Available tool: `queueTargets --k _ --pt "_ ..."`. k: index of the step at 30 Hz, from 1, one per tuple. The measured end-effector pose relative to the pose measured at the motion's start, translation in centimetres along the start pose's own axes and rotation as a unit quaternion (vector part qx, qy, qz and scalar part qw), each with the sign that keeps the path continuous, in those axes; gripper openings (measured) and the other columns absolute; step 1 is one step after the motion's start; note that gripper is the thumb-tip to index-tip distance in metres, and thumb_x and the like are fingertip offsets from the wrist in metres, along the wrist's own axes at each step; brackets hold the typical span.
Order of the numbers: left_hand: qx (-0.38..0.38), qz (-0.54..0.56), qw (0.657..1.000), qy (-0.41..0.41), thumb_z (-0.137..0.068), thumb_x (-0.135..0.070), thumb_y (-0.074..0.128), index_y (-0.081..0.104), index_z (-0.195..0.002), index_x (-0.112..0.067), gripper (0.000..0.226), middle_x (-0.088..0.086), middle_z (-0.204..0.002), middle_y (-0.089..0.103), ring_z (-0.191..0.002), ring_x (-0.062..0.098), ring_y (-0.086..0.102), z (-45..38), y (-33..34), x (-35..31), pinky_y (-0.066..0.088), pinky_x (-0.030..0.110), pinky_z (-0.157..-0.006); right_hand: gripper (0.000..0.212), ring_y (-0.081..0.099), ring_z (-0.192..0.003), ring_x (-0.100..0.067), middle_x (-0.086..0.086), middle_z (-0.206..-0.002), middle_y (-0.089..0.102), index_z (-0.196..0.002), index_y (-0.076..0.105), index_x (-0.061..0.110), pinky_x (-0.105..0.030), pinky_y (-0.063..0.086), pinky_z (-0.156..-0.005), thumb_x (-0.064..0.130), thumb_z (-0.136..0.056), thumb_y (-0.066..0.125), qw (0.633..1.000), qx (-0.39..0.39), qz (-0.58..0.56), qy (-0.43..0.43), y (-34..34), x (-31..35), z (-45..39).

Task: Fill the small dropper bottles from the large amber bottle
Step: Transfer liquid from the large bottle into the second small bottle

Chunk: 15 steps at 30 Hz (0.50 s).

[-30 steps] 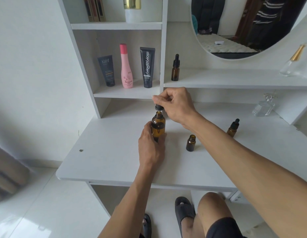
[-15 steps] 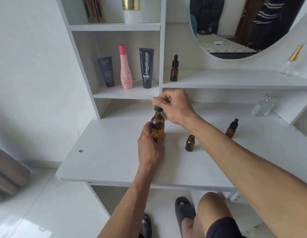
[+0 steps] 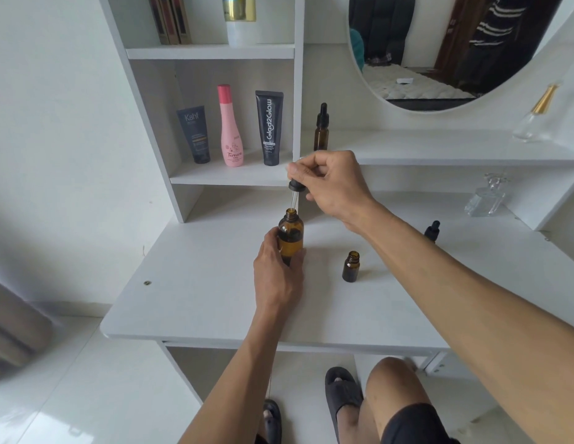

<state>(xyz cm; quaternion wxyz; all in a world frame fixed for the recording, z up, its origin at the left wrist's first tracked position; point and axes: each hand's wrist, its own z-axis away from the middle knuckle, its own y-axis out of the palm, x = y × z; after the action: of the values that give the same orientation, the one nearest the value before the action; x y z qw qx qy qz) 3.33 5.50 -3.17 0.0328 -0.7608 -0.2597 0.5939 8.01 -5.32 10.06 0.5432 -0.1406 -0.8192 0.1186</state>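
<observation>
One large amber bottle [image 3: 290,235] stands open on the counter [image 3: 199,302], a little left of its middle, and the left hand [image 3: 277,277] wraps its fingers round the lower body to hold it upright. Right above its mouth the right hand [image 3: 330,184] pinches the rubber bulb of a dropper [image 3: 294,195], whose black collar and glass tube hang straight down, the tip level with or just inside the neck; whether the tube carries liquid is too fine to tell. To the right, apart from the big bottle, a small bottle [image 3: 350,266] sits uncapped on the counter, its neck bare, and how full it is cannot be read through the dark glass. Farther right, partly hidden behind the right forearm, a capped dropper bottle [image 3: 432,230] stands near the back of the counter, and another capped dropper bottle [image 3: 321,128] stands on the shelf [image 3: 439,149] under the mirror. Judging from this, the work looks to be at an early or middle stage: the source is open and the dropper is at its mouth, one small bottle is ready to receive, and at least that transfer is left. Whether the two capped bottles are already filled cannot be told.
</observation>
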Motion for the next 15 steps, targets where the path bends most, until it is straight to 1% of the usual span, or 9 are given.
queueTargets --k 2,4,6,8,10,12,13,15 --pt "-0.001 0.002 1.0 -0.002 -0.089 -0.022 0.068 0.049 -0.132 -0.023 0.047 -0.004 -0.113 0.063 -0.088 0.02 0.064 0.0 0.0 0.0 0.042 0.023 -0.074 0.016 0.074 -0.082 -0.017 0.0 -0.082 0.076 -0.087 0.075 0.016 -0.04 0.062 -0.077 0.032 -0.088 0.075 1.0 -0.01 0.002 -0.001 -0.4 0.6 0.0" --pt "-0.002 0.002 1.0 -0.001 -0.089 -0.022 0.068 0.049 -0.132 -0.023 0.047 -0.006 -0.11 0.062 -0.085 0.018 0.064 0.0 0.0 0.0 0.041 0.022 -0.073 0.016 0.074 -0.08 -0.016 -0.001 -0.082 0.076 -0.086 0.075 0.015 -0.042 0.062 -0.077 0.032 -0.088 0.075 1.0 -0.019 -0.005 -0.004 -0.7 1.2 0.0" --pt "-0.002 0.003 1.0 0.001 -0.089 -0.021 0.068 0.05 -0.132 -0.022 0.046 -0.008 -0.108 0.061 -0.083 0.017 0.064 0.1 -0.1 -0.1 0.041 0.021 -0.072 0.017 0.075 -0.078 -0.013 -0.003 -0.083 0.076 -0.087 0.075 0.014 -0.04 0.063 -0.075 0.03 -0.089 0.075 0.999 -0.033 -0.017 -0.005 -1.1 1.7 0.0" --pt "-0.001 0.006 1.0 -0.002 -0.089 -0.021 0.068 0.05 -0.132 -0.022 0.046 -0.01 -0.106 0.059 -0.083 0.017 0.064 0.1 -0.1 -0.1 0.041 0.02 -0.072 0.018 0.075 -0.081 -0.018 -0.006 -0.086 0.076 -0.089 0.075 0.011 -0.036 0.064 -0.069 0.03 -0.09 0.073 0.998 -0.046 -0.03 -0.002 -1.4 2.1 -0.1" --pt "0.0 0.004 1.0 -0.002 -0.089 -0.021 0.068 0.05 -0.132 -0.022 0.046 -0.01 -0.105 0.058 -0.083 0.016 0.064 0.1 -0.1 -0.1 0.04 0.013 -0.067 0.02 0.075 -0.083 -0.023 -0.008 -0.088 0.076 -0.091 0.074 0.01 -0.031 0.063 -0.063 0.029 -0.091 0.072 0.997 -0.056 -0.047 0.006 -1.7 2.5 -0.1" --pt "-0.001 0.002 1.0 -0.001 -0.089 -0.021 0.068 0.05 -0.131 -0.022 0.046 -0.01 -0.104 0.059 -0.081 0.015 0.064 0.1 -0.1 -0.1 0.039 0.004 -0.062 0.019 0.076 -0.079 -0.02 -0.008 -0.088 0.076 -0.091 0.073 0.01 -0.028 0.061 -0.061 0.029 -0.091 0.072 0.996 -0.064 -0.066 0.013 -2.1 2.9 -0.2" --pt "-0.001 0.001 1.0 -0.001 -0.089 -0.021 0.068 0.05 -0.131 -0.022 0.046 -0.009 -0.104 0.059 -0.08 0.015 0.064 0.1 -0.2 0.0 0.039 0.002 -0.061 0.018 0.076 -0.076 -0.019 -0.008 -0.087 0.077 -0.09 0.073 0.01 -0.027 0.061 -0.061 0.028 -0.091 0.072 0.995 -0.067 -0.075 0.016 -2.2 3.0 -0.2" --pt "0.0 0.002 1.0 -0.003 -0.089 -0.021 0.068 0.05 -0.132 -0.022 0.046 -0.008 -0.106 0.061 -0.081 0.015 0.064 0.0 -0.2 0.0 0.039 0.004 -0.061 0.018 0.076 -0.072 -0.017 -0.008 -0.085 0.077 -0.09 0.072 0.01 -0.028 0.059 -0.06 0.028 -0.091 0.072 0.993 -0.075 -0.088 0.016 -2.8 3.2 -0.2"
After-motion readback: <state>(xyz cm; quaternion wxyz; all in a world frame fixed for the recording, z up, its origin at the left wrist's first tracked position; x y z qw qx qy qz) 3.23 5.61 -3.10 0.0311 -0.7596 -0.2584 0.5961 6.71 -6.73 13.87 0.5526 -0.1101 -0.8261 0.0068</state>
